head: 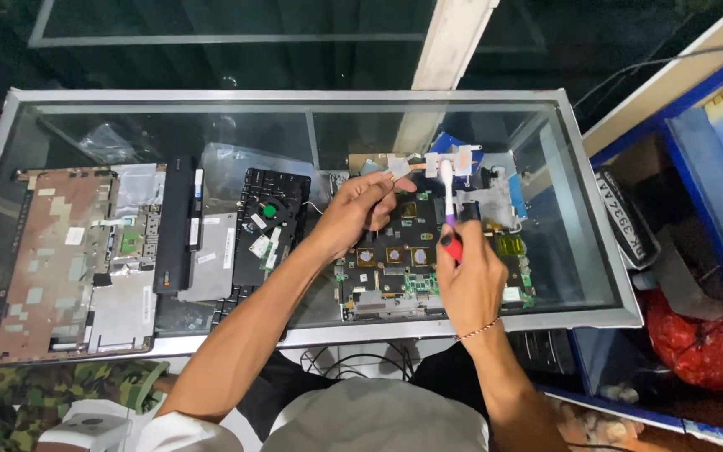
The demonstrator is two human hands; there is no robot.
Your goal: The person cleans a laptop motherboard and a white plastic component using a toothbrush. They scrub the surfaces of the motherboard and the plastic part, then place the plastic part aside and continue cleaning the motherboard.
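A dark laptop motherboard (pixel 395 268) lies on the glass counter (pixel 294 125). My left hand (pixel 357 209) hovers over its upper left part and pinches a small pale connector piece (pixel 397 167). My right hand (pixel 469 276) is over the board's right side, gripping a toothbrush (pixel 448 197) with a white and purple handle, bristles pointing away toward the board's far edge. A red-black tool tip shows at my right thumb.
Left of the board lie a black keyboard (pixel 269 222), a black battery bar (pixel 176 226), a grey panel and a laptop base shell (pixel 60 259). A metal frame edges the counter. Blue shelves (pixel 696 167) and a red bag (pixel 705 343) stand at the right.
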